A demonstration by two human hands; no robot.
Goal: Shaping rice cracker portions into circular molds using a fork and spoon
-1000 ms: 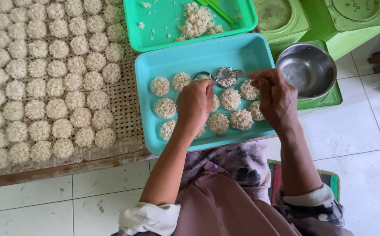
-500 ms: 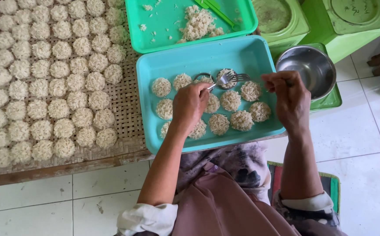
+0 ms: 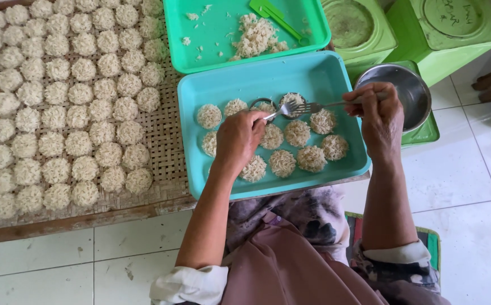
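A woven bamboo mat (image 3: pixel 166 141), framed in wood, lies low over the white tiled floor (image 3: pixel 471 186) and carries rows of pale round noodle nests (image 3: pixel 59 96). A teal tray (image 3: pixel 324 73) rests partly on its right edge, and a green tray (image 3: pixel 217 34) sits just behind it (loose noodle scraps inside). On the floor to the right stand two green square tins (image 3: pixel 454 34) and a steel bowl (image 3: pixel 409 90).

A single head-worn camera looks steeply down from close above, facing away from the person's lap. The shallow turquoise plastic tray (image 3: pixel 268 76) sits centre frame, the woven bamboo drying mat (image 3: pixel 163 141) left, white floor tiles (image 3: pixel 471 169) right and near.
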